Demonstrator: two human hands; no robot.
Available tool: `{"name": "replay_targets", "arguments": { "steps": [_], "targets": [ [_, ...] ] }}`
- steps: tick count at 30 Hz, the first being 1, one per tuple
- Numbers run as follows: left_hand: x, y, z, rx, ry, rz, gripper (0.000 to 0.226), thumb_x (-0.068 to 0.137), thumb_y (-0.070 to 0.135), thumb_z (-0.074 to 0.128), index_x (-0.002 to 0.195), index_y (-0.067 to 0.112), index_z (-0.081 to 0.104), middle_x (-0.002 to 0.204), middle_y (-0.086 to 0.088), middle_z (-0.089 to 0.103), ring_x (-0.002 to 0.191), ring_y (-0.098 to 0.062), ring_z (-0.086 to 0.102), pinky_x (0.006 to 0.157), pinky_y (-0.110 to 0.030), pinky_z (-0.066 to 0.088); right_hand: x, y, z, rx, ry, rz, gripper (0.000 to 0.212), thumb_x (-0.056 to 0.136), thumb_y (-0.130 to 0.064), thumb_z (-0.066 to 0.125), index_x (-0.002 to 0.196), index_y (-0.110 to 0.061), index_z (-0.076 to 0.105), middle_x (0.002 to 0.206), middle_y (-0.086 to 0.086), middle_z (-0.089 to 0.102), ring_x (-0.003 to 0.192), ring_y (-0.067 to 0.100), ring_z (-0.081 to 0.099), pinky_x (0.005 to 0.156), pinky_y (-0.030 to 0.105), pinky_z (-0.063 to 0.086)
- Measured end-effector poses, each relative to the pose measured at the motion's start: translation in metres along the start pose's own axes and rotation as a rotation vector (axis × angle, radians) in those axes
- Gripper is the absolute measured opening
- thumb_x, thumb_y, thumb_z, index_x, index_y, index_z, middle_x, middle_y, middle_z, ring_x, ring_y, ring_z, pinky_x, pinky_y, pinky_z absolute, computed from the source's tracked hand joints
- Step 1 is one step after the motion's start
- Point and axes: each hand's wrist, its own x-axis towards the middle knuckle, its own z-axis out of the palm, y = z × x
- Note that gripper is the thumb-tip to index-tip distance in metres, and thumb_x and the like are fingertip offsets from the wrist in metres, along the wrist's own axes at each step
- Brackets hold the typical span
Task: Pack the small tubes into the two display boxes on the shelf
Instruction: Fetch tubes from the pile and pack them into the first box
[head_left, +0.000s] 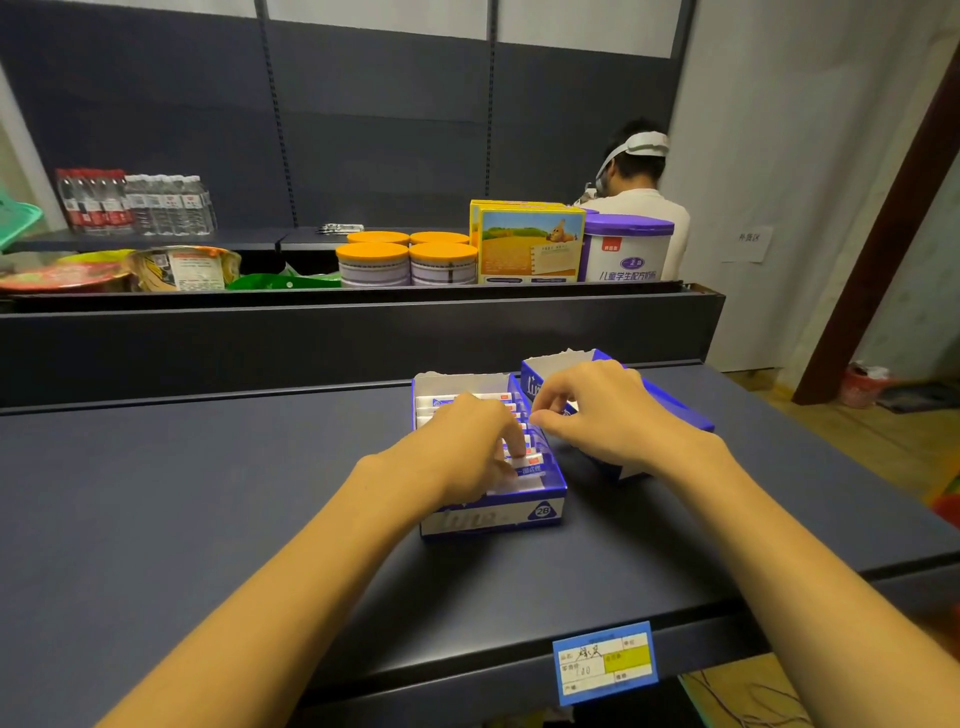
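Two boxes, head view: near display box (493, 512) sits square in front of me on the shelf (208, 493); far display box (670, 402) stands just to its right and further back, turned at an angle.
Tubes: small tubes (524, 470) lie in a row in the near box, long axes running left to right, stacked front to back.
Left grip: my left hand (462, 447) is down in the near box, fingers curled onto the front tube; it looks like pressing or pinching, but I cannot tell which.
Right grip: my right hand (592, 410) hovers over the seam between the boxes, fingertips pinched together; whether they hold a tube is hidden.
Key relation: the open slot lies at the near end of the row, right under my left fingertips, so my left hand is nearer.
Next move, my guess: seat the tube crosswise, parallel to the others.
Also in view: price tag (605, 662) on the shelf edge.
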Motion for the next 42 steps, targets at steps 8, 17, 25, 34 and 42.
{"name": "replay_targets", "arguments": {
  "steps": [8,17,25,34,42],
  "targets": [
    [0.003,0.005,0.0,-0.011,-0.016,-0.038,0.036,0.083,0.031,0.071,0.116,0.02,0.064,0.122,-0.004,0.061,0.104,-0.021,0.059,0.081,-0.025,0.05,0.001,-0.001,0.0,-0.01,0.014,-0.001,0.017,0.089,-0.039,0.061,0.095,-0.026,0.07,0.094,-0.008,0.07,0.087,0.01,0.059,0.08,0.031,0.045],
    [0.001,-0.003,-0.006,-0.005,-0.023,-0.041,0.032,0.085,0.026,0.069,0.115,0.019,0.065,0.124,-0.003,0.06,0.105,-0.022,0.058,0.083,-0.027,0.052,0.005,0.003,-0.003,-0.006,0.02,0.012,0.023,0.089,-0.042,0.06,0.103,-0.025,0.067,0.1,-0.01,0.069,0.089,0.007,0.054,0.083,0.028,0.043],
    [-0.002,-0.009,-0.006,-0.028,-0.02,-0.049,0.031,0.085,0.026,0.068,0.116,0.022,0.064,0.123,-0.002,0.061,0.091,-0.014,0.053,0.076,-0.023,0.05,0.006,0.001,-0.005,0.003,0.022,0.015,0.021,0.089,-0.041,0.061,0.102,-0.025,0.067,0.099,-0.009,0.069,0.093,0.011,0.059,0.088,0.034,0.047],
    [-0.006,-0.01,-0.008,-0.027,-0.006,-0.072,0.032,0.082,0.022,0.072,0.113,0.018,0.064,0.118,-0.002,0.064,0.091,-0.017,0.058,0.081,-0.03,0.056,0.001,0.001,-0.014,0.016,0.01,-0.015,0.023,0.089,-0.041,0.06,0.105,-0.026,0.067,0.102,-0.008,0.069,0.096,0.013,0.059,0.091,0.037,0.047],
    [-0.034,-0.014,-0.016,-0.099,0.276,-0.153,0.017,0.086,0.019,0.065,0.102,0.023,0.069,0.102,0.003,0.069,0.089,-0.013,0.063,0.075,-0.029,0.055,-0.001,-0.004,-0.012,-0.01,0.08,-0.095,0.017,0.09,-0.042,0.059,0.098,-0.029,0.067,0.1,-0.009,0.068,0.097,0.011,0.058,0.085,0.033,0.042]
  ]
}}
